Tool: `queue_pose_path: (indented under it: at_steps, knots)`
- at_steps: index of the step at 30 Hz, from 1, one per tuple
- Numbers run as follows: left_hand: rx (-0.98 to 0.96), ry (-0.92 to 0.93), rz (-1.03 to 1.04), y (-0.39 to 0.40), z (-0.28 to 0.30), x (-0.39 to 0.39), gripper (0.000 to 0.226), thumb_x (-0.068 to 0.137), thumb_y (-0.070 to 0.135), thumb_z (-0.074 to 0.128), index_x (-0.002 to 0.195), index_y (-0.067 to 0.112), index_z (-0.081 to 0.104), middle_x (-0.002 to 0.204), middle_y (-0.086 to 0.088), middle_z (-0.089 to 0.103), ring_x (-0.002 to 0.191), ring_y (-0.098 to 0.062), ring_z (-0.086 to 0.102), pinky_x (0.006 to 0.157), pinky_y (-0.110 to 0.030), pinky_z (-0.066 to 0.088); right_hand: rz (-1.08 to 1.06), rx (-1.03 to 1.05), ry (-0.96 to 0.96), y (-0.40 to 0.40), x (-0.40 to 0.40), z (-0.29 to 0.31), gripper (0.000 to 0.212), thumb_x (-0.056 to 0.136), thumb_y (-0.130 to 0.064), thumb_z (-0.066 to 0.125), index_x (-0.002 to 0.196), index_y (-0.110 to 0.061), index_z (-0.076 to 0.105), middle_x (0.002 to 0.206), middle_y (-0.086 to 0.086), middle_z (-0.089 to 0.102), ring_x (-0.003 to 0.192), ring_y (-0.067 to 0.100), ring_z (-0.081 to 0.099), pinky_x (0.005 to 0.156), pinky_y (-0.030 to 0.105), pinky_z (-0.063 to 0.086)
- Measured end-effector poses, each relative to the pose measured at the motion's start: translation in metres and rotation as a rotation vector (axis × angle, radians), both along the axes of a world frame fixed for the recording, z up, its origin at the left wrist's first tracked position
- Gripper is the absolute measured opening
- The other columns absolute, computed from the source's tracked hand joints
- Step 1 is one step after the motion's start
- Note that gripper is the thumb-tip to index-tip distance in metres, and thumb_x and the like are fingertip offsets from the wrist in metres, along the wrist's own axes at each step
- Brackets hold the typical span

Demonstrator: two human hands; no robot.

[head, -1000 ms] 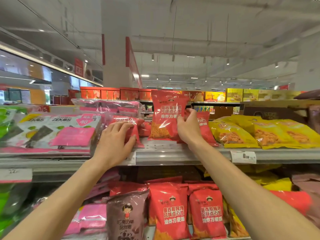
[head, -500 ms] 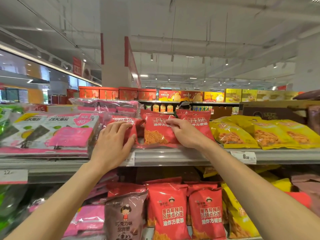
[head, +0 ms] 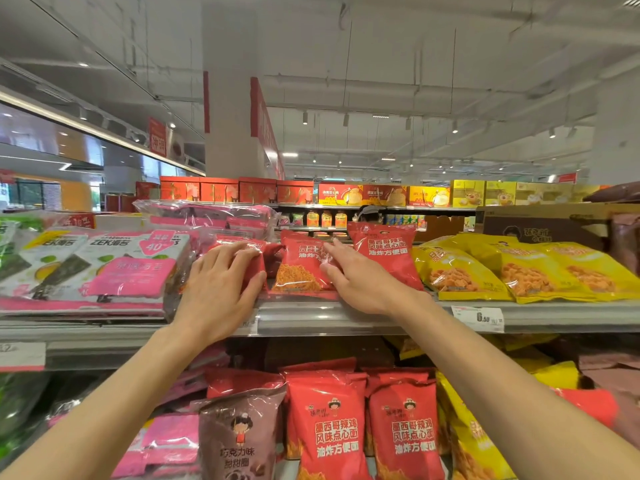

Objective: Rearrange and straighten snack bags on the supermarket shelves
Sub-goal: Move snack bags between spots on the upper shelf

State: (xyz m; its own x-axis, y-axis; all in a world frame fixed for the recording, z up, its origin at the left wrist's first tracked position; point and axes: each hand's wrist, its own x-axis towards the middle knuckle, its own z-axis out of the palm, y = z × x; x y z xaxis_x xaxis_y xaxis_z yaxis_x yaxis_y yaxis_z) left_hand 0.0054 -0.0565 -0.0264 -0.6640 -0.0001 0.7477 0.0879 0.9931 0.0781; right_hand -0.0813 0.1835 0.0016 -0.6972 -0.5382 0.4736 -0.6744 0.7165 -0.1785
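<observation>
Two shelves of snack bags. On the upper shelf (head: 346,315), from left to right: a stack of pink-and-white seaweed packs (head: 114,268), three red noodle bags, then yellow snack bags (head: 519,271) lying flat. Left hand (head: 221,289) laid over the leftmost red bag (head: 256,258), fingers slightly curved across its top and thumb at its near right edge, holding it down. Right hand (head: 360,275) flat and relaxed, fingers stretched onto the right side of the middle red bag (head: 301,265), which leans back near the shelf's front edge. Third red bag (head: 384,251) standing just right of it, partly behind the right hand. On the lower shelf: two upright red bags (head: 363,427), a brown bag (head: 239,441) to their left, pink packs (head: 166,441) further left, a yellow bag (head: 474,441) at right.
</observation>
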Motion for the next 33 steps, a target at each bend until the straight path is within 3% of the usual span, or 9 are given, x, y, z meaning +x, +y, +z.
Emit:
queue_pose_path:
  at_steps: [3,6,9,12,15,22,28,30,33]
  knots:
    - [-0.022,0.023,-0.06,0.011,0.006,-0.003,0.063,0.097,0.056,0.032,0.146,0.02,0.051,0.153,-0.005,0.047,0.144,-0.028,0.037,0.119,-0.051,0.028,0.017,-0.147,0.115,0.018,-0.002,0.007,0.056,0.108,-0.046,0.032,0.159,-0.022,0.029,0.169,0.0,0.021,0.156,0.018,0.016,0.123,0.036,0.011]
    - [-0.025,0.041,-0.141,0.031,0.015,-0.013,0.058,0.102,0.057,0.033,0.146,0.022,0.051,0.154,-0.003,0.046,0.146,-0.025,0.035,0.12,-0.048,0.027,-0.147,-0.167,0.221,0.044,-0.013,0.012,0.053,0.107,-0.046,0.035,0.155,-0.025,0.038,0.169,0.003,0.019,0.157,0.021,0.011,0.124,0.04,0.008]
    - [-0.056,-0.055,-0.209,0.054,0.023,-0.03,0.064,0.102,0.061,0.031,0.156,0.028,0.036,0.165,0.001,0.029,0.154,-0.02,0.02,0.125,-0.046,0.015,-0.311,-0.015,0.123,0.058,-0.023,0.006,0.061,0.106,-0.054,0.031,0.161,-0.03,0.023,0.171,0.003,0.003,0.158,0.025,-0.005,0.125,0.047,0.0]
    - [-0.103,-0.223,-0.223,0.073,0.026,-0.049,0.068,0.1,0.067,0.021,0.161,0.036,0.018,0.17,0.006,0.009,0.157,-0.014,0.003,0.125,-0.04,0.0,-0.266,0.021,-0.034,0.061,-0.027,0.0,0.061,0.107,-0.053,0.026,0.162,-0.031,0.013,0.171,0.004,0.0,0.157,0.025,-0.011,0.126,0.046,-0.004]
    - [-0.135,-0.341,-0.165,0.074,0.026,-0.059,0.069,0.099,0.069,0.012,0.161,0.039,0.008,0.171,0.007,0.004,0.157,-0.013,-0.001,0.126,-0.038,-0.002,-0.214,0.08,-0.07,0.074,-0.027,0.007,0.06,0.109,-0.047,0.03,0.163,-0.033,0.01,0.172,0.001,0.001,0.157,0.021,-0.01,0.124,0.04,-0.004]
    - [-0.167,-0.37,-0.067,0.075,0.017,-0.067,0.07,0.098,0.071,0.003,0.16,0.041,-0.004,0.17,0.008,-0.005,0.156,-0.011,-0.009,0.126,-0.037,-0.007,-0.13,0.074,-0.113,0.089,-0.024,0.002,0.058,0.11,-0.044,0.028,0.163,-0.033,0.007,0.172,-0.005,0.0,0.157,0.014,-0.008,0.126,0.038,0.0]
    - [-0.195,-0.276,-0.031,0.078,0.014,-0.062,0.072,0.098,0.069,0.001,0.162,0.035,0.006,0.171,0.003,0.006,0.158,-0.016,-0.002,0.128,-0.042,0.0,-0.241,0.18,-0.002,0.08,-0.026,-0.006,0.066,0.106,-0.057,0.013,0.163,-0.028,0.001,0.171,0.002,-0.008,0.157,0.022,-0.013,0.128,0.048,0.0]
    - [-0.198,-0.16,-0.008,0.082,0.012,-0.055,0.072,0.102,0.065,0.008,0.162,0.028,0.021,0.169,-0.002,0.021,0.158,-0.021,0.01,0.128,-0.044,0.008,-0.251,0.129,0.084,0.081,-0.021,-0.01,0.066,0.105,-0.059,0.014,0.163,-0.028,0.009,0.172,0.003,0.0,0.158,0.023,-0.007,0.128,0.047,0.002]
    - [-0.137,-0.006,-0.078,0.083,0.007,-0.041,0.061,0.106,0.055,0.027,0.15,0.019,0.048,0.155,-0.006,0.049,0.147,-0.027,0.037,0.12,-0.045,0.027,-0.233,-0.057,0.188,0.082,-0.009,-0.016,0.065,0.105,-0.056,0.032,0.16,-0.021,0.029,0.169,0.004,0.021,0.157,0.023,0.013,0.127,0.044,0.014]
